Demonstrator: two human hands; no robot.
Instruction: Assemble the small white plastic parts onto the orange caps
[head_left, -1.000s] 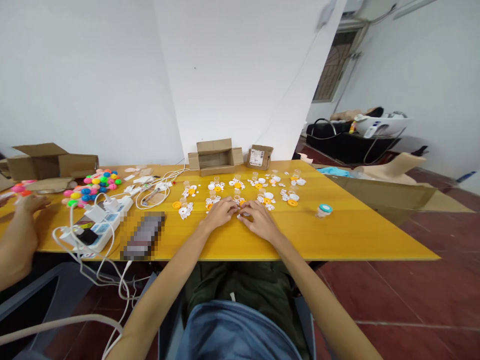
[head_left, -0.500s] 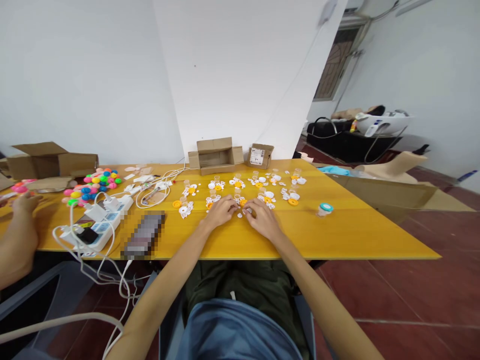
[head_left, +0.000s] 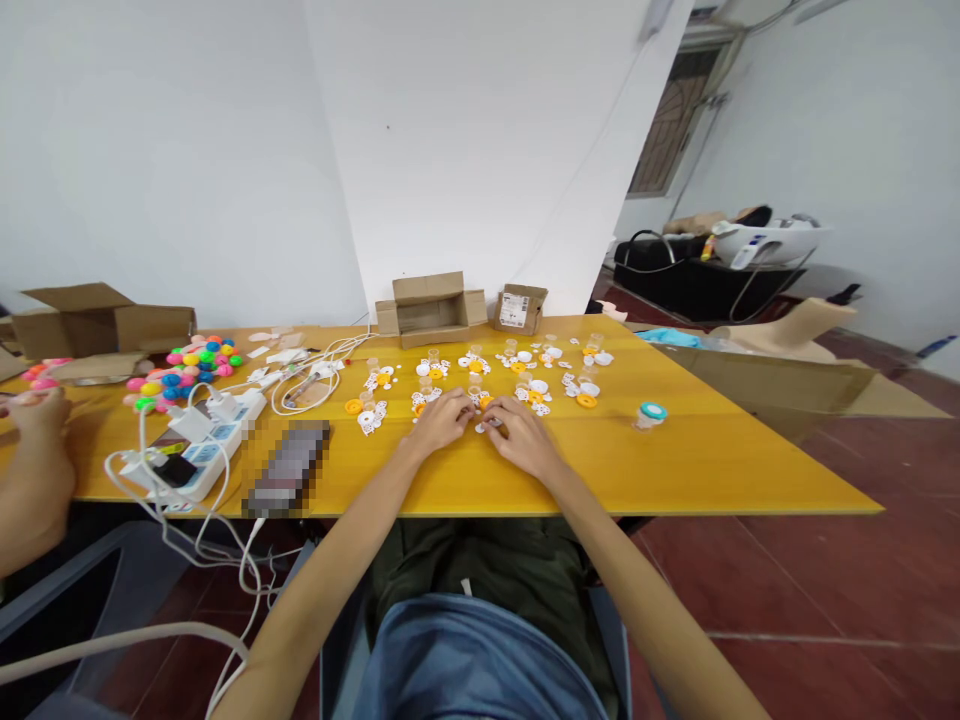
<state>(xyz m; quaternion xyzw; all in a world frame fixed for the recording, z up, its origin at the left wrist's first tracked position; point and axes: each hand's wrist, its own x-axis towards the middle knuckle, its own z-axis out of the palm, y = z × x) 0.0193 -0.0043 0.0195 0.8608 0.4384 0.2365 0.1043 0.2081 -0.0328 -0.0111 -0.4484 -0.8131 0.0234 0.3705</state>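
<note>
My left hand [head_left: 448,420] rests at the front of the cluster, its fingers curled and closed; whatever they hold is hidden. Close by on the right, my right hand [head_left: 519,434] pinches what looks like a small white piece near its thumb and forefinger. Between the two hands lie an orange ring-shaped part [head_left: 486,403] and a small white piece [head_left: 480,428] near the right fingertips. Behind them stands a clear plastic cup [head_left: 475,384]. Similar groups of clear cups, orange rings [head_left: 586,401], white discs [head_left: 538,387] and perforated white pieces [head_left: 367,424] spread over the yellow table [head_left: 675,470].
A clear jar with a teal lid [head_left: 652,412] stands to the right. Leftward are a phone [head_left: 289,468], a power strip [head_left: 225,445] with cables and colourful balls [head_left: 180,375]. Cardboard boxes [head_left: 433,312] line the back. Another person's arm [head_left: 34,480] reaches in at far left.
My right fingers have shifted slightly toward the small white piece between my hands. My left hand has barely moved. The other person's hand at far left has changed its pose.
</note>
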